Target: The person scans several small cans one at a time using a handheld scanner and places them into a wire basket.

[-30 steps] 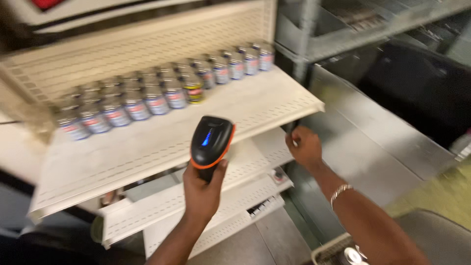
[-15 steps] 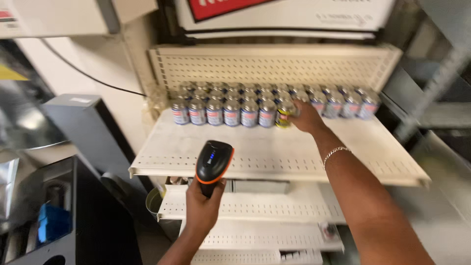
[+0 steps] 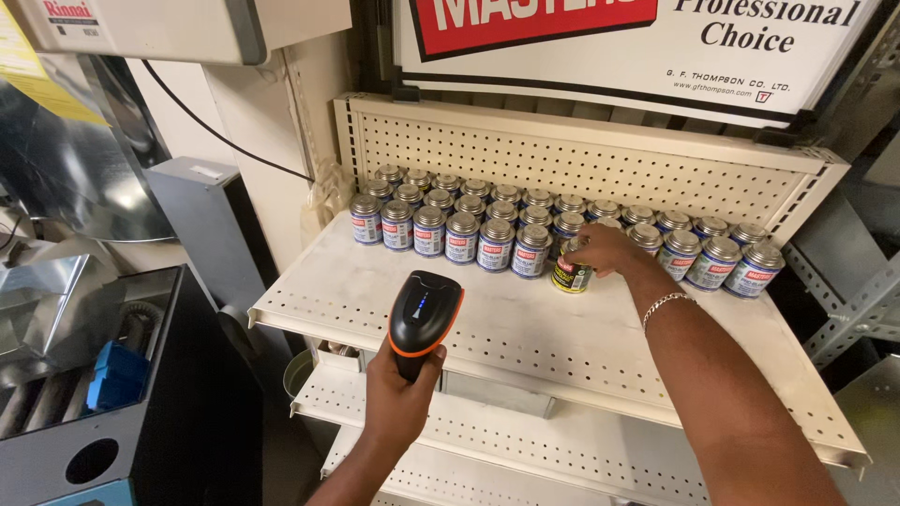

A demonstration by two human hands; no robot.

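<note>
My right hand point(image 3: 607, 249) pinches the yellow can point(image 3: 571, 275), which touches the far row of cans point(image 3: 469, 230). My left hand point(image 3: 398, 398) is wrapped around the scanner point(image 3: 424, 314) over the shelf's point(image 3: 525, 328) near edge, where there is lots of open room.

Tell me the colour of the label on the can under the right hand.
Yellow and black, unlike the blue-and-red labels beside it, on the can that the right hand grips; only the head view shows it.

A cream metal shelving unit point(image 3: 487, 328) with perforated shelves and a pegboard back point(image 3: 581, 169) stands against a pale wall point(image 3: 244, 178). A large red-and-white sign point(image 3: 647, 37) hangs above it. A black cable point(image 3: 216, 131) crosses the wall. Grey sheet-metal ducting point(image 3: 75, 150) and a dark cabinet point(image 3: 178, 412) stand left; grey angle-iron racking point(image 3: 853, 300) stands right.
</note>
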